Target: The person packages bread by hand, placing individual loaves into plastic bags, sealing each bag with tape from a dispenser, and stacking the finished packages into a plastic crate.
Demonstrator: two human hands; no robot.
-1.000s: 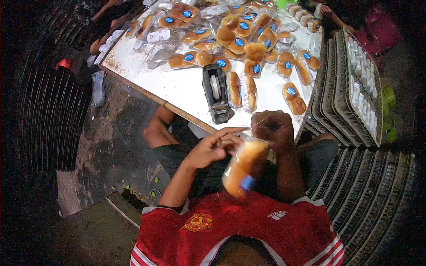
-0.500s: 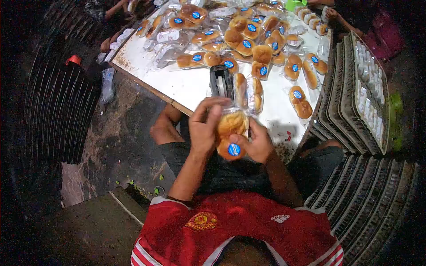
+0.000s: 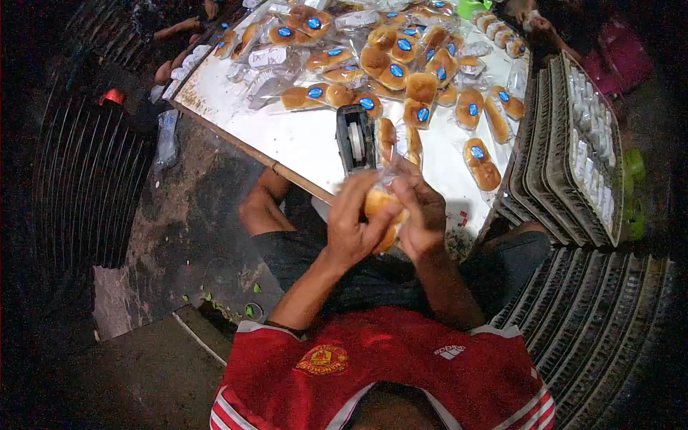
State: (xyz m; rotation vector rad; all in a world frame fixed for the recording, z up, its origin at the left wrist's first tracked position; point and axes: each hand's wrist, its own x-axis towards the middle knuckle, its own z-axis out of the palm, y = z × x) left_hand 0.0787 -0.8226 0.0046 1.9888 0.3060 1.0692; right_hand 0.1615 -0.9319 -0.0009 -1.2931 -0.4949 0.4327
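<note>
“One bagged bun: held how?”

“Left hand and right hand, fingers curled nearly closed around it, by the bench. Judged step: gathering the bag's neck.”

“Next move's demand?”

“Likely a firm pinch, facing the tape dispenser.”

red jersey | white cuffs | white sleeve stripes | yellow-red crest | white "adidas" logo | dark shorts

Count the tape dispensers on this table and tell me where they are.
1: the black tape dispenser, on the table near its front edge, just beyond the left hand. Another could be hidden under the bagged buns.
</note>
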